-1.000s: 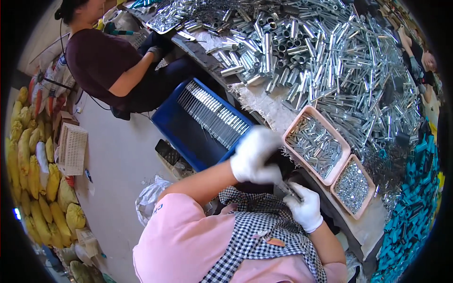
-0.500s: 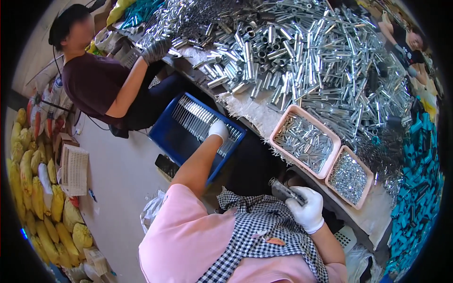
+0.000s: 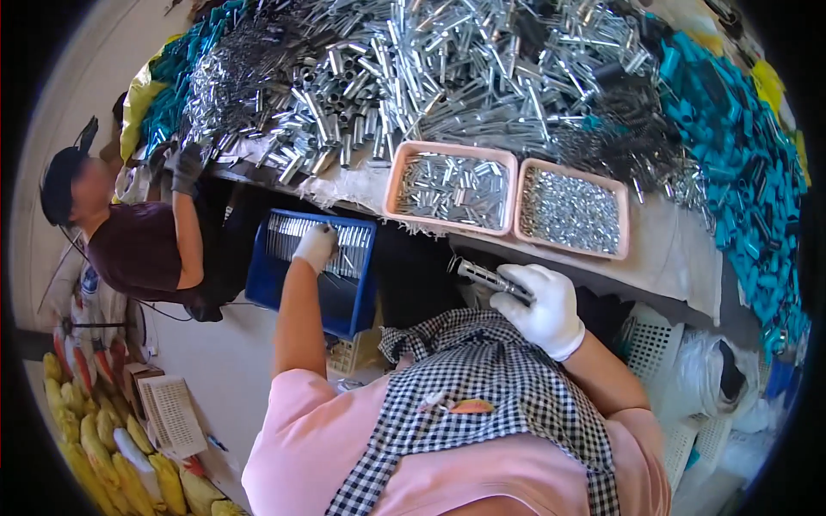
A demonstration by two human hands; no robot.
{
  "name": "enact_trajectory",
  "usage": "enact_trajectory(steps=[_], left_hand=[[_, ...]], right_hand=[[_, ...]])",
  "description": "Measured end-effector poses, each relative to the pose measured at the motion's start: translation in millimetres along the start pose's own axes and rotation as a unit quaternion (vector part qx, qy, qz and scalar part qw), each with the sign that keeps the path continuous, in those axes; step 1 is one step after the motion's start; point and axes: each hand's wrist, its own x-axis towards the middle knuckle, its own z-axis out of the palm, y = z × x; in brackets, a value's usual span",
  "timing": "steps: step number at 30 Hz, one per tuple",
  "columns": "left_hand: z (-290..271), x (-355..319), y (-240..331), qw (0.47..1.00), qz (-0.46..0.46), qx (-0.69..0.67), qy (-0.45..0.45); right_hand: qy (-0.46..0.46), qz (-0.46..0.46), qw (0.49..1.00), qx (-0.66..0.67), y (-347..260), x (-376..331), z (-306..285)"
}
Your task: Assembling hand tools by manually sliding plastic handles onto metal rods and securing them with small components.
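My left hand (image 3: 317, 248), in a white glove, reaches into a blue plastic crate (image 3: 315, 319). Its fingers curl at the row of slim silver metal rods (image 3: 348, 249) lined up inside, and whatever they pinch is too small to make out. My right hand (image 3: 544, 311), also gloved in white, is closed around a slotted silver metal tube (image 3: 492, 279). The tube points to the left, above my checked apron (image 3: 482, 361), and a thin wire-like loop shows at its far end.
Ahead, a bench holds a big heap of metal tubes (image 3: 430, 77). Two pink trays of small metal parts, one (image 3: 391, 185) beside the other (image 3: 572, 252), stand at its front edge. Teal tubes (image 3: 740, 189) pile up at right. At left sits another person (image 3: 138, 245) wearing dark gloves.
The view has turned, so the bench now lies more squarely ahead. My left hand has shifted along the row of rods inside the crate. My right hand still grips the slotted tube.
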Motion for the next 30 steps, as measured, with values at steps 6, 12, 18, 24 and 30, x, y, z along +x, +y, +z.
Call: enact_trajectory(steps=[6,12,18,24,30], left_hand=[[15,-106,116,0.897,0.05,-0.438,-0.029],[66,-158,219,0.851,0.085,-0.518,0.02],[99,-167,262,0.849,0.079,-0.521,-0.031],[121,-175,267,0.828,0.042,-0.543,-0.132],[107,-175,267,0.788,-0.013,-0.569,-0.235]], right_hand=[[0.042,0.004,0.999,0.018,4,-18,-9],[0.099,-0.017,0.993,-0.06,12,-42,-27],[0.141,-0.041,0.978,-0.147,19,-58,-41],[0.166,-0.134,0.954,-0.21,27,-56,-46],[0.135,-0.183,0.948,-0.223,28,-52,-58]])
